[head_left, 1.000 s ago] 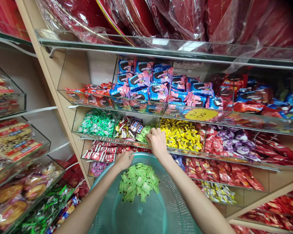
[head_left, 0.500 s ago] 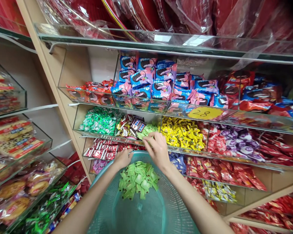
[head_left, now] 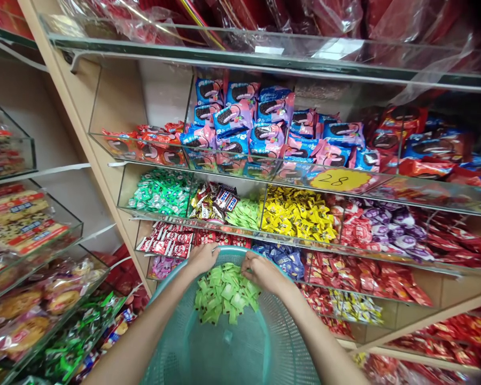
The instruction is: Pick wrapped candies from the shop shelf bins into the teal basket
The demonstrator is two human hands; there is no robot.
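A teal plastic basket [head_left: 229, 359] with perforated sides stands below the shelves. Inside it, toward the far end, lies a pile of small green-wrapped candies [head_left: 226, 295]. My left hand [head_left: 202, 259] is closed over the far rim on the left side. On the right part of that rim, my right hand [head_left: 262, 272] has its fingers curled inward beside the pile; its fingertips are partly hidden. Just above the basket, a shelf compartment holds more green-wrapped candies [head_left: 243, 214] next to dark chocolate bars [head_left: 226, 198].
Yellow candies [head_left: 299, 214] and green-and-white candies [head_left: 160, 193] fill neighbouring compartments. Blue-and-pink cookie packs [head_left: 234, 117] sit on the shelf above, behind a glass lip with a yellow price tag [head_left: 340, 179]. Packaged pastries [head_left: 24, 219] line the left shelves.
My right hand has come down from the green candy compartment to the basket's rim. The left hand has stayed on the rim. The view has shifted slightly.
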